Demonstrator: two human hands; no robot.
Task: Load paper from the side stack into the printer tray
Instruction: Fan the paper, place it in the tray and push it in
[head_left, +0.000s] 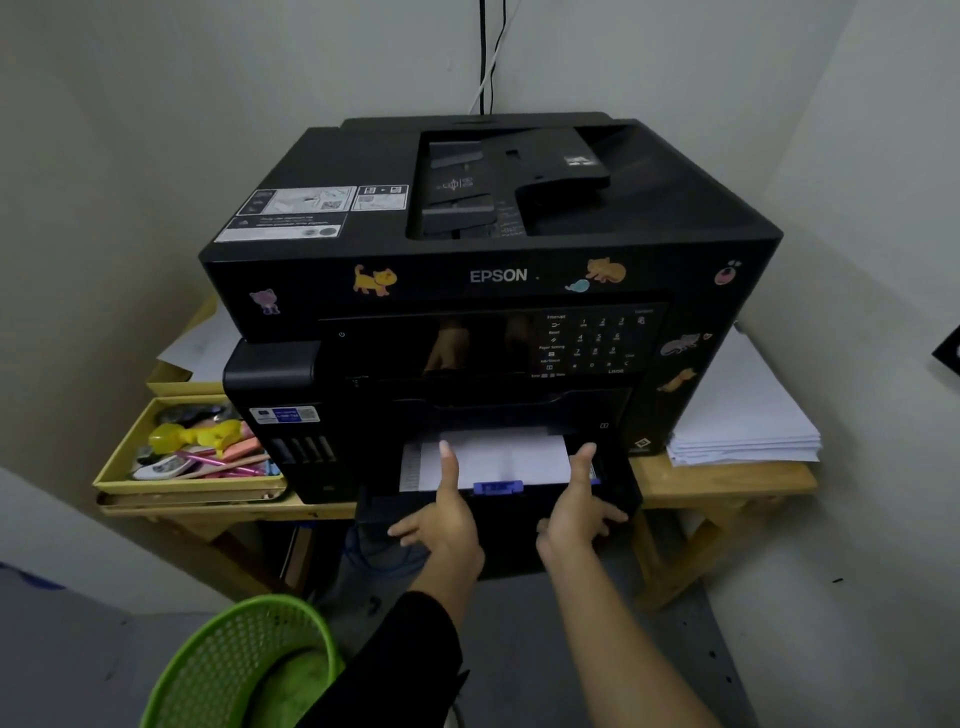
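Note:
A black Epson printer (488, 275) stands on a wooden table. Its paper tray (618, 493) is pulled partly out at the bottom front, with white paper (498, 457) lying in it behind a blue guide (497, 487). My left hand (447, 519) grips the tray's front edge, thumb resting on the paper. My right hand (579, 512) holds the tray's front on the right, thumb up at the paper's right edge. The side stack of white paper (743, 415) lies on the table to the right of the printer.
A yellow box (192, 486) of pens and small items sits left of the printer, with loose sheets (200, 343) behind it. A green mesh basket (244, 665) stands on the floor at lower left. Walls close in on both sides; cables hang behind the printer.

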